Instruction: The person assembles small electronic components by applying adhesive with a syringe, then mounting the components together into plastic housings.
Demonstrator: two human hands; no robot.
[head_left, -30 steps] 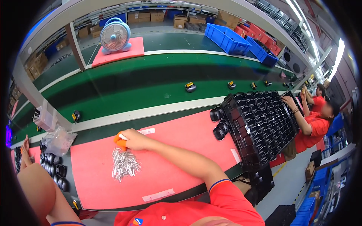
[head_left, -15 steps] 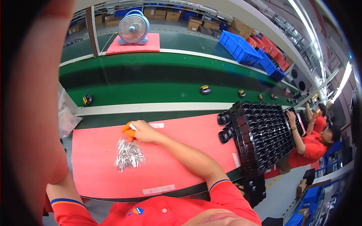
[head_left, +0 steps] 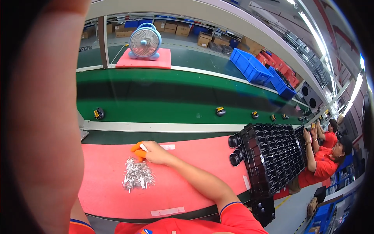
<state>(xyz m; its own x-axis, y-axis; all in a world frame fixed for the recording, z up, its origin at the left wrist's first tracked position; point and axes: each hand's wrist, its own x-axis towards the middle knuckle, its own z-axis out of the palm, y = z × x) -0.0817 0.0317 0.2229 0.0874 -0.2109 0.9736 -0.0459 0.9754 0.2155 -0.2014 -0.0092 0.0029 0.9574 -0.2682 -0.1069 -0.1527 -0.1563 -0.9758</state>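
Note:
My right hand (head_left: 155, 152) rests over the pink mat (head_left: 202, 167), just beyond a loose pile of thin silvery metal pins (head_left: 138, 175). Its fingers are curled together. Two fingertips wear orange finger cots (head_left: 139, 151), and a white piece shows between them and the knuckles; whether it is a cover or a held thing I cannot tell. Nothing else shows in that grip. My left hand (head_left: 50, 117) is raised very close to the lens, a large blurred shape filling the left side, so its fingers cannot be read.
Black trays with rounded cups (head_left: 272, 156) stand at the mat's right, with loose black cups (head_left: 236, 157) beside them. Small black-and-yellow parts (head_left: 220, 111) lie along the green conveyor (head_left: 163, 99). Beyond are a blue fan (head_left: 145, 43) and blue bins (head_left: 251, 66). Co-workers (head_left: 325, 160) sit at right.
The whole view has tilted, so the scene sits lower and slightly rightward. The blurred left hand covers more of the left side, hiding most of a plastic bag. My right hand stays by the pins.

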